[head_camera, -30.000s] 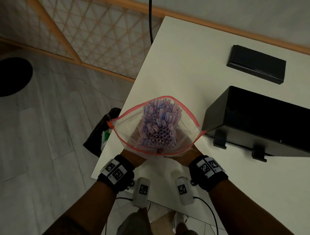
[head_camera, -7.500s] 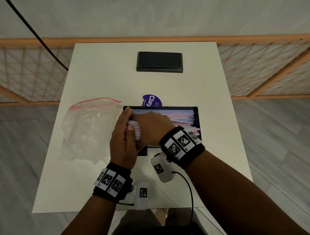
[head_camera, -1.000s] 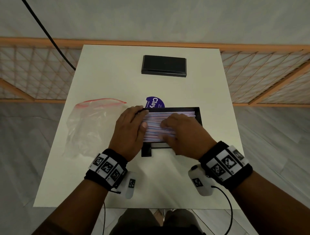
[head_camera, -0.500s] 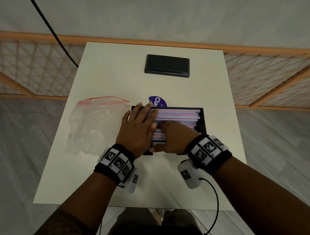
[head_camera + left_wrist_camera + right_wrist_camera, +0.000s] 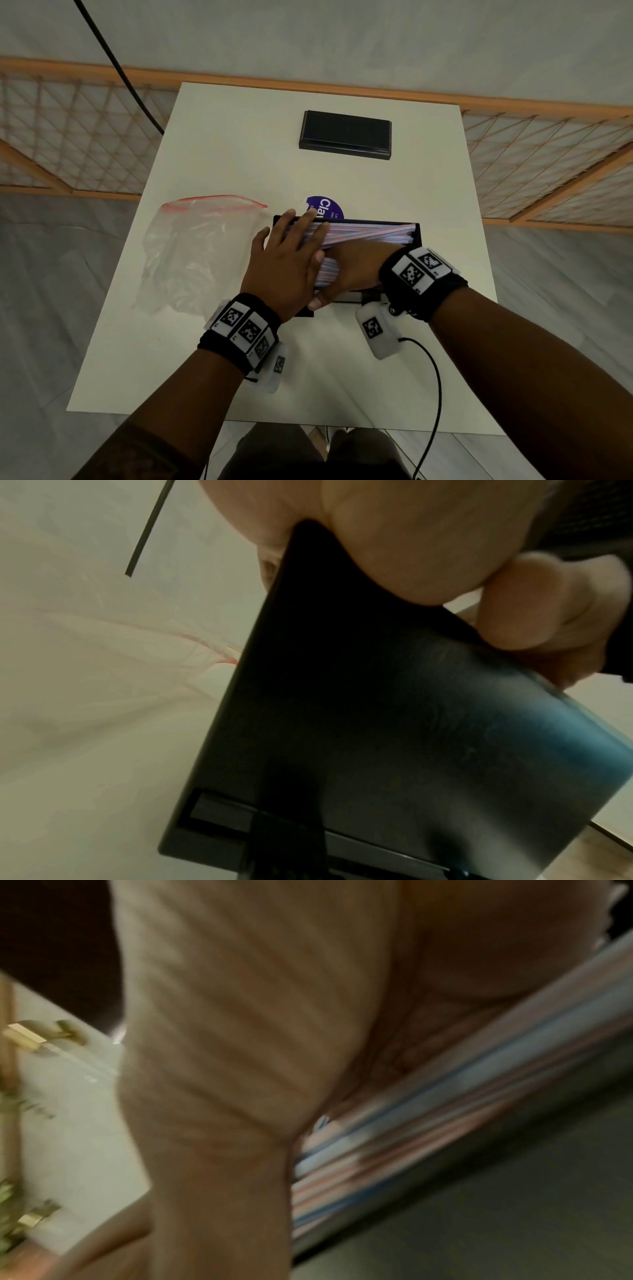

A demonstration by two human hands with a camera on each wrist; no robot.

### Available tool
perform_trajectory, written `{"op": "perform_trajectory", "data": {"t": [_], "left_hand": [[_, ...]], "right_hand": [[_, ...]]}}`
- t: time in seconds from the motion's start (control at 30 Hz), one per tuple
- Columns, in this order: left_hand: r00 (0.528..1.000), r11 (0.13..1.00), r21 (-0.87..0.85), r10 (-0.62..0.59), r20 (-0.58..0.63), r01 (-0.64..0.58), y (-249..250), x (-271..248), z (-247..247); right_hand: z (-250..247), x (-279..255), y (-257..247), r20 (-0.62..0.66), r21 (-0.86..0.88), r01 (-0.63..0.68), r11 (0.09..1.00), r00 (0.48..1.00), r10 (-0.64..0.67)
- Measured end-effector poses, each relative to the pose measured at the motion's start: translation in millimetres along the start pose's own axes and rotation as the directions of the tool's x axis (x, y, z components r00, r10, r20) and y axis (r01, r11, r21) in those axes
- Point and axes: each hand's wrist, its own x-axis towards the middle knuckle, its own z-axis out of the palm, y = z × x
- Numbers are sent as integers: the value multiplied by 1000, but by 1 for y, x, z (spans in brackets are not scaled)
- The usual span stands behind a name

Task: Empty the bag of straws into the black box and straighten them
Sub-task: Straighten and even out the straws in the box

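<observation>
On the table's [image 5: 212, 137] left side, an emptied clear bag [image 5: 195, 250] with a red zip edge, lying flat. Just right of it, left hand [image 5: 287, 263] with fingers straight, laid flat over the left end of the black box [image 5: 417, 233] and the straws [image 5: 370, 233] inside — pink and blue, lengthwise, a few still crossed. Next, right hand [image 5: 352, 270], palm pressed on the straws, thumb at the near wall; fingers hidden under the left hand, curl impossible to tell. Farther back, a black lid [image 5: 345, 134].
</observation>
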Motion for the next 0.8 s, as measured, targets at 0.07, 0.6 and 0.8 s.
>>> {"op": "perform_trajectory", "data": {"t": [0.07,0.6,0.8], "left_hand": [[1000,1000,-2,2,-12,-2,0,0,1],[999,999,31,38,14,-39,-6,-2,3],[999,999,14,33,-19,-33,-5,-1,4]], "right_hand": [[0,3,-1,19,14,2,1000,1000,-3],[-14,27,9,224,271,38,962,969,-102],[-12,28,9,138,295,77,952,983,-122]]}}
